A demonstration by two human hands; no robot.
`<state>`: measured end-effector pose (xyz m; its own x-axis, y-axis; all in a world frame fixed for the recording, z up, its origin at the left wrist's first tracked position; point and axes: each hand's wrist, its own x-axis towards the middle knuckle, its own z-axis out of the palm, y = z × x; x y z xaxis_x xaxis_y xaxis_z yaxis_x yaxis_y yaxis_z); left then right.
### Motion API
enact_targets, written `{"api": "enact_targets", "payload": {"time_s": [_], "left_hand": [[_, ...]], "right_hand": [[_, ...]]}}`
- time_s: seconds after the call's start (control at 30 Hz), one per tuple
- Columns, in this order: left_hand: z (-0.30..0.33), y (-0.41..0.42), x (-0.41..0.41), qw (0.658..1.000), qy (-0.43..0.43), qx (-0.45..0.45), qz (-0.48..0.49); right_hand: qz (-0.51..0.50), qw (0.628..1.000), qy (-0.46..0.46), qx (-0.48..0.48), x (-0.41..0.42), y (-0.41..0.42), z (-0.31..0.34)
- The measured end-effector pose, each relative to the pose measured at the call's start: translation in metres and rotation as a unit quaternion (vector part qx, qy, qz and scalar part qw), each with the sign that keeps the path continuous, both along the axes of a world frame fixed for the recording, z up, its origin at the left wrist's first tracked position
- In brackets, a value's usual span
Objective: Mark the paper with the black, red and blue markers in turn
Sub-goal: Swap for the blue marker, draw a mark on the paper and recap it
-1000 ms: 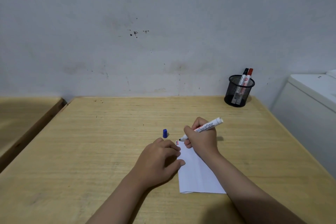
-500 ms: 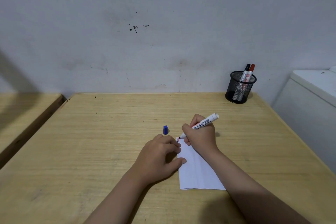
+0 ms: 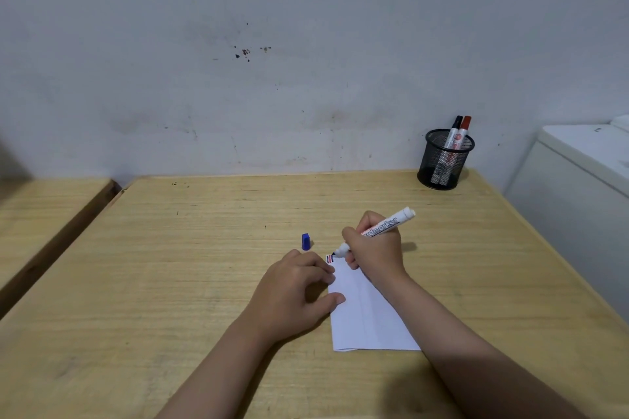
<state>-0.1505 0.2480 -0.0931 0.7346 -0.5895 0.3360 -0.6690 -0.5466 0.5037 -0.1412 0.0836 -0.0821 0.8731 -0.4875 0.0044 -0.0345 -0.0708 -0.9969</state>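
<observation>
A folded white paper (image 3: pixel 369 323) lies on the wooden table (image 3: pixel 204 248). My right hand (image 3: pixel 374 252) grips an uncapped white marker (image 3: pixel 391 226), its tip at the paper's top left corner beside short black, red and blue strokes (image 3: pixel 329 259). My left hand (image 3: pixel 292 292) presses flat on the paper's left edge, fingers curled. A blue cap (image 3: pixel 305 241) stands on the table just beyond my left hand. The black marker (image 3: pixel 455 131) and the red marker (image 3: pixel 464 133) stand in a black mesh pen cup (image 3: pixel 442 163) at the far right corner.
A grey stained wall (image 3: pixel 272 61) rises right behind the table. A white cabinet (image 3: pixel 578 187) stands close to the table's right edge. A second wooden surface (image 3: pixel 41 211) lies to the left across a narrow gap.
The marker tip has stayed at the paper's top corner with only small hand shifts. A blue stroke now shows beside the red one. My left hand stays on the paper.
</observation>
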Motion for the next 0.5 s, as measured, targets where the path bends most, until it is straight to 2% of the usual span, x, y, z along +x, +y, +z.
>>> {"api": "enact_targets", "payload": {"time_s": [0.17, 0.27, 0.4, 0.5], "left_hand": [[-0.001, 0.000, 0.000, 1.000, -0.009, 0.001, -0.006], [0.000, 0.000, 0.001, 0.999, -0.025, -0.030, 0.007], [0.007, -0.001, 0.019, 0.989, -0.089, -0.062, 0.101], [0.014, -0.002, 0.033, 0.992, -0.050, -0.004, 0.120]], "right_hand": [[-0.046, 0.992, -0.035, 0.110, 0.002, -0.005, 0.003], [-0.057, 0.985, -0.042, 0.158, 0.004, -0.006, 0.004], [-0.028, 0.986, -0.049, 0.154, 0.002, -0.006, 0.008], [0.002, 0.990, -0.055, 0.133, -0.004, -0.004, 0.012]]}}
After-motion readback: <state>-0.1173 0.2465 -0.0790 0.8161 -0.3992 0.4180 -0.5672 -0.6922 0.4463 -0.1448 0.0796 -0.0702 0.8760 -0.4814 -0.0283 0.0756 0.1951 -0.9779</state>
